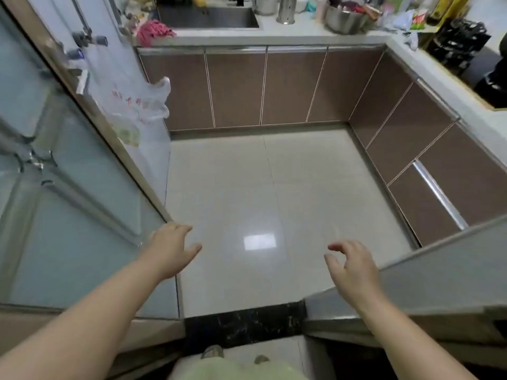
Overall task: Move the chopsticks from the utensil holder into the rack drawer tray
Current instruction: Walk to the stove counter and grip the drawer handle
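Note:
I stand at the doorway of a small kitchen. My left hand (172,248) reaches forward with fingers apart and holds nothing, close to the frosted glass door on the left. My right hand (354,266) is also out in front, fingers loosely curled and apart, empty, just above the edge of the right door panel. On the far counter stands a perforated steel cylinder (286,9), which may be the utensil holder. No chopsticks can be made out. A brown drawer front with a long steel handle (439,193) sits low on the right, shut.
Brown cabinet doors (236,89) run under an L-shaped pale counter (274,37). A steel sink (208,16), a pink cloth (153,31), a steel bowl (344,19), bottles and a black stove (461,45) crowd it. A plastic bag (137,105) hangs left. Glossy tile floor (260,201) lies ahead.

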